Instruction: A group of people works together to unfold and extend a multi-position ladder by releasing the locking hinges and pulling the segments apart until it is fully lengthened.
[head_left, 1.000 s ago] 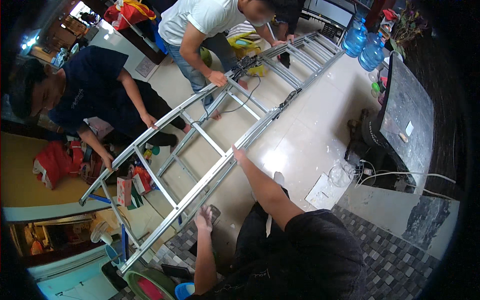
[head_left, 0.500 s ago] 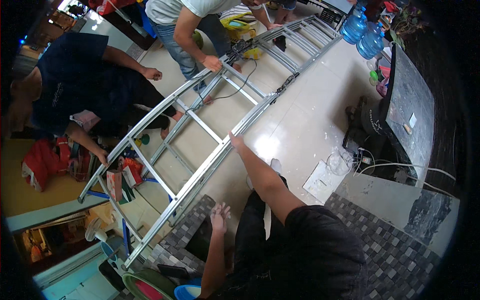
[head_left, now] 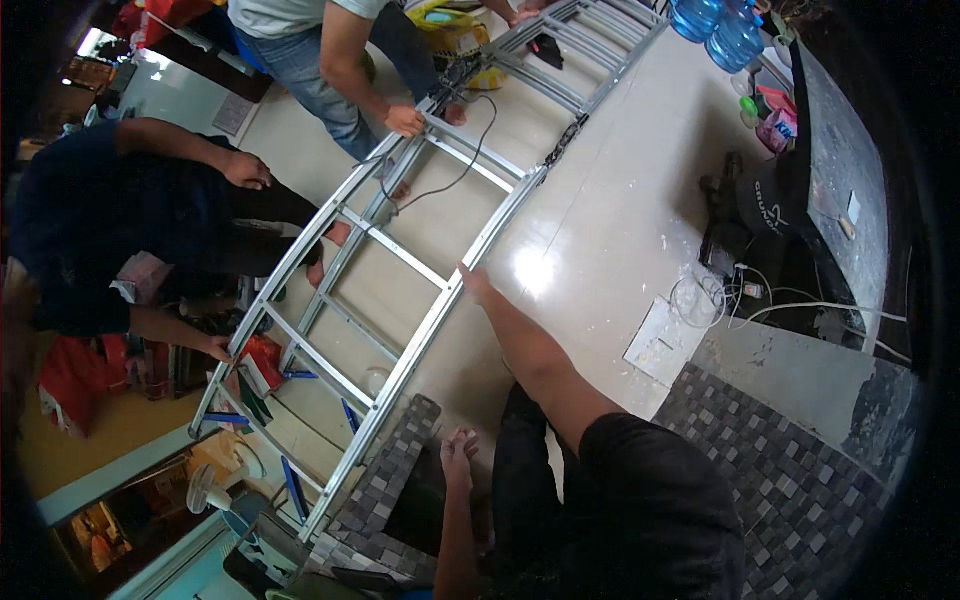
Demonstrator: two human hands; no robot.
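Note:
A long aluminium ladder (head_left: 402, 362) with folded sections slants from the lower left to the top of the head view. My right hand (head_left: 474, 283) grips its near side rail about midway along; its fingers are partly hidden by the rail. Below the rail my left hand (head_left: 459, 456) hangs empty, fingers loosely curled and a little apart, touching nothing. Dark rope or cable (head_left: 462, 78) is bundled on the far rail, with a thin loop trailing across the rungs. Another person's hand (head_left: 405, 121) rests on the far rail, and a second person's hand (head_left: 219, 348) holds it farther left.
Blue water bottles (head_left: 735, 42) stand at the upper right. A dark-sided counter or table (head_left: 838, 170) is on the right, with white cables (head_left: 820, 306) and a stained white board (head_left: 660, 340) on the floor. Mosaic-tiled ledges (head_left: 770, 450) flank me. A small fan (head_left: 208, 490) stands lower left.
The ladder's lower end has shifted right and slightly up in view as the view turned. My right hand stays on the rail; my left hand has moved slightly right and down, its fingers more curled.

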